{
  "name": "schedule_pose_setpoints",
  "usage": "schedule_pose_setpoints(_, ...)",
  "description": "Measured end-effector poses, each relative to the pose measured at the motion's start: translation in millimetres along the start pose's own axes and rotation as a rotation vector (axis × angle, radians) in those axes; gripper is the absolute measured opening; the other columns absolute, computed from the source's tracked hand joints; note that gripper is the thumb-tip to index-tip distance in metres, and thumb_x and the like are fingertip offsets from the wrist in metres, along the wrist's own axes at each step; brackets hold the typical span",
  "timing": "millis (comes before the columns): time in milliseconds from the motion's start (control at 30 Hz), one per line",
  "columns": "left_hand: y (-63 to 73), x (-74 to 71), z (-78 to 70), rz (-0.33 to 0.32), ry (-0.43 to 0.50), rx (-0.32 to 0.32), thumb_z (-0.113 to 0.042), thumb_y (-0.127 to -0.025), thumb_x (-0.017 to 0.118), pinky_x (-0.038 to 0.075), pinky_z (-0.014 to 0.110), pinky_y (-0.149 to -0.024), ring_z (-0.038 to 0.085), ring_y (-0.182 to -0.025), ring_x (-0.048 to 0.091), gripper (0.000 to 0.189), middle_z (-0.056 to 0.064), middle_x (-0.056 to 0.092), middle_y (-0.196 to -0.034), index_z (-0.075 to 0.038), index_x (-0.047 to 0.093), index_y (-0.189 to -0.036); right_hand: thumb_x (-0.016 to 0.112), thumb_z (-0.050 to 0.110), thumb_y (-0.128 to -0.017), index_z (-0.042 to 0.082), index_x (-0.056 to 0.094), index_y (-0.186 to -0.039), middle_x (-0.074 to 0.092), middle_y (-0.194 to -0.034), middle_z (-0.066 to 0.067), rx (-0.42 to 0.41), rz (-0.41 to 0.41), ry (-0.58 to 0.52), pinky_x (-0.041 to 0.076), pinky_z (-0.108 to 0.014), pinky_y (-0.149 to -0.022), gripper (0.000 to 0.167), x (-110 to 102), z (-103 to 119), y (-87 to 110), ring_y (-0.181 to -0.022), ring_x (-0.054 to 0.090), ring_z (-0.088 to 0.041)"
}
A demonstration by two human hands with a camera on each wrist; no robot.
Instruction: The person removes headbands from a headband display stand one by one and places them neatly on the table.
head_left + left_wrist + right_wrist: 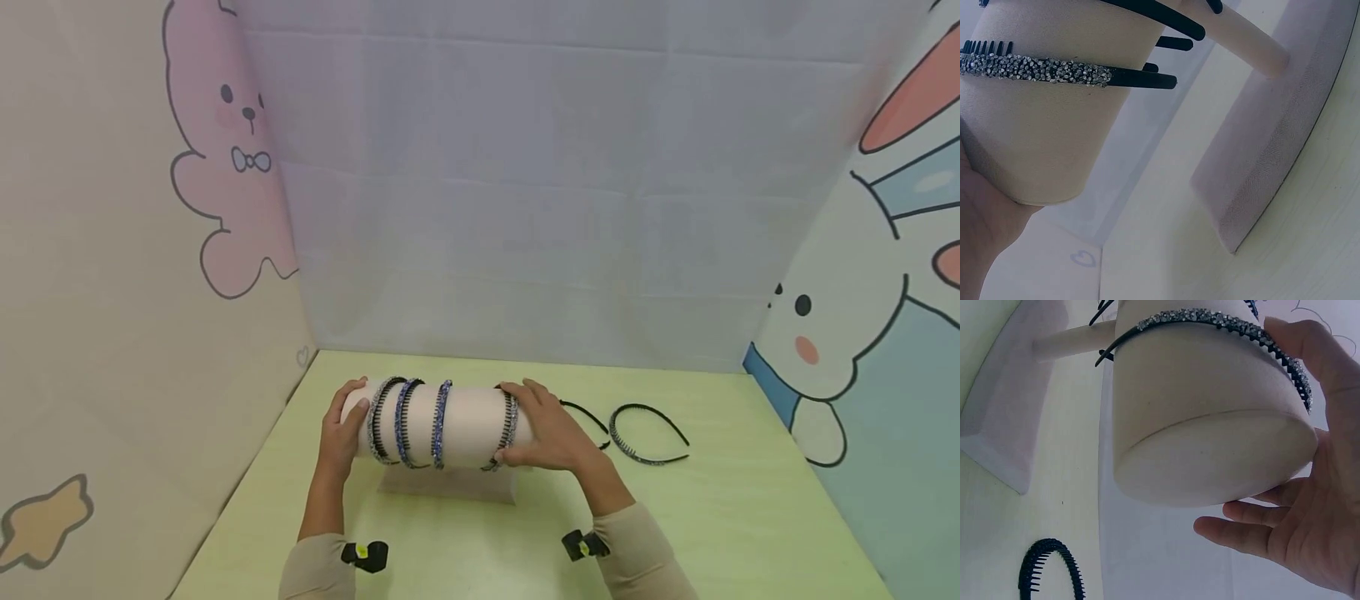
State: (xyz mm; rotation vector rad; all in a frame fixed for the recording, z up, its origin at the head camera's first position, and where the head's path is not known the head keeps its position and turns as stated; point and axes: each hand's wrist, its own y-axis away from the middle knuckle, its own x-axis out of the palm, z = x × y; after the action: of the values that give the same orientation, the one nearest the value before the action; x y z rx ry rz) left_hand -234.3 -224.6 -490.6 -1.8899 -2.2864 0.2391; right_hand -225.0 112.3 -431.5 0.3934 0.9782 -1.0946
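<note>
Left wrist view gets you the post (pixel 1244 40) joining the padded cylinder (pixel 472 429) to its pale base (pixel 1272 137); from the head you just see the base poking out underneath. It also shows dark headband tips sticking out past the cylinder's underside. Right wrist view has the cylinder's flat end and the fingers around it, which the head view mostly hides.

As for other stuff, two loose headbands are on the greenish table (pixel 450 550) off to the right: the farther one (pixel 645 407) is in plain sight, the nearer one (pixel 588 412) is partly blocked by the right hand (pixel 551 429). Side walls have a pink bear (pixel 232 192) and a white rabbit (pixel 847 325) printed on them.

Four headbands sit around the cylinder: left silver headband (pixel 372 427), then two blue ones (pixel 438 425), then right silver headband (pixel 512 421) near the other end. Left hand (pixel 341 425) is wrapped on the cylinder's left end, thumb in front, just beside the left silver one. Right hand has thumb and fingers around the right silver one, thumb low in front, fingers over the top, so that band is right in its grasp, against the cylinder
</note>
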Motion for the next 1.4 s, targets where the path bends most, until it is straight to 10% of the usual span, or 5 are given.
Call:
schedule_pose_setpoints(200,-0.4,1.0,-2.4,-0.007,-0.004,-0.006,-0.018,-0.095,0.053,0.042,0.028,-0.077,0.020,-0.104,0.047,0.034,0.006,0.043,-0.137,-0.007,0.048,-0.127,0.082,0.050,-0.059,0.024,0.027,-0.144,0.026,-0.143,-0.007,-0.008,-0.008,-0.201,0.044,-0.043,-0.078,0.105,4,-9,3.1,-0.111,0.043,-0.025)
schedule_pose_setpoints(433,-0.9,0.6,-3.8,0.007,0.010,-0.008,-0.015,-0.096,0.052,0.040,0.027,-0.079,0.019,-0.107,0.046,0.033,0.007,0.041,-0.139,-0.005,0.046,-0.127,0.083,0.054,-0.056,0.032,0.027,-0.145,0.019,-0.148,-0.013,-0.028,-0.024,-0.187,0.043,-0.051,-0.080,0.107,9,-15,3.9,-0.121,0.038,-0.036)
schedule_pose_setpoints(867,-2.6,2.1,1.8,0.001,0.026,0.013,-0.016,-0.096,0.052,0.042,0.027,-0.078,0.020,-0.108,0.047,0.033,0.007,0.042,-0.138,-0.003,0.046,-0.126,0.085,0.020,-0.066,0.023,0.024,-0.144,0.034,-0.135,-0.013,-0.021,-0.007,-0.560,0.051,-0.036,-0.067,0.099,10,-25,10.4,-0.110,0.044,-0.036)
schedule_pose_setpoints(1400,-2.6,0.3,2.3,0.012,0.055,-0.022,-0.009,-0.097,0.049,0.039,0.026,-0.084,0.016,-0.116,0.041,0.032,0.007,0.038,-0.142,-0.001,0.043,-0.127,0.073,-0.014,-0.068,-0.001,0.013,-0.140,0.023,-0.134,-0.029,-0.166,-0.051,-0.898,0.050,-0.046,-0.073,0.095,12,-28,17.7,-0.118,0.031,-0.048)
